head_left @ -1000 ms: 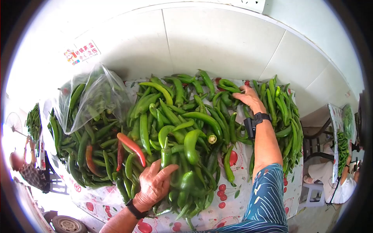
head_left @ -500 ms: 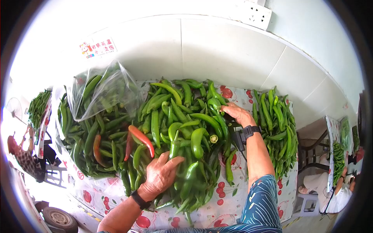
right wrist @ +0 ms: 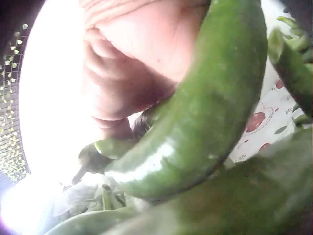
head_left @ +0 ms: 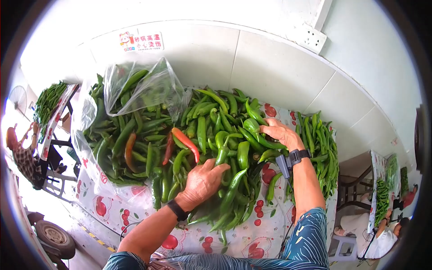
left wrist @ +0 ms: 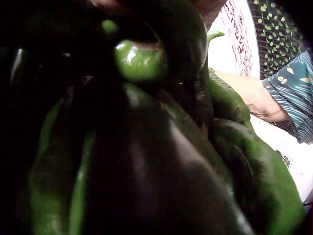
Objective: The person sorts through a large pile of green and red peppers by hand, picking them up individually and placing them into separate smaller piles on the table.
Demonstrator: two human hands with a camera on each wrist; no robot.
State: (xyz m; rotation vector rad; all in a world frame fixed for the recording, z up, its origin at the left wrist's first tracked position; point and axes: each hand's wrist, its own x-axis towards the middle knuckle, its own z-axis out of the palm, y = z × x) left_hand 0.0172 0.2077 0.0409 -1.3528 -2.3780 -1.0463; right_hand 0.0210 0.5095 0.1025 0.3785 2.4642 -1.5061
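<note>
A big heap of long green peppers covers the middle of the table. My left hand is on its near side, its fingers gripping a green pepper whose tip points away from me. Close by, to the left, lies a red pepper. At the heap's right edge my right hand holds green peppers. In the right wrist view its fingers curl beside a curved green pepper. Dark, crowded peppers fill the left wrist view, and the left fingers are mostly hidden there.
A clear plastic bag of green peppers stands at the left. A neat pile of slimmer peppers lies at the right, on the cherry-printed tablecloth. The tiled wall closes off the far side. Other people sit at side tables.
The head view has shifted, so the table contents sit further right. My right hand has moved left and nearer to me across the heap, bringing peppers; my left hand stays by the same pepper.
</note>
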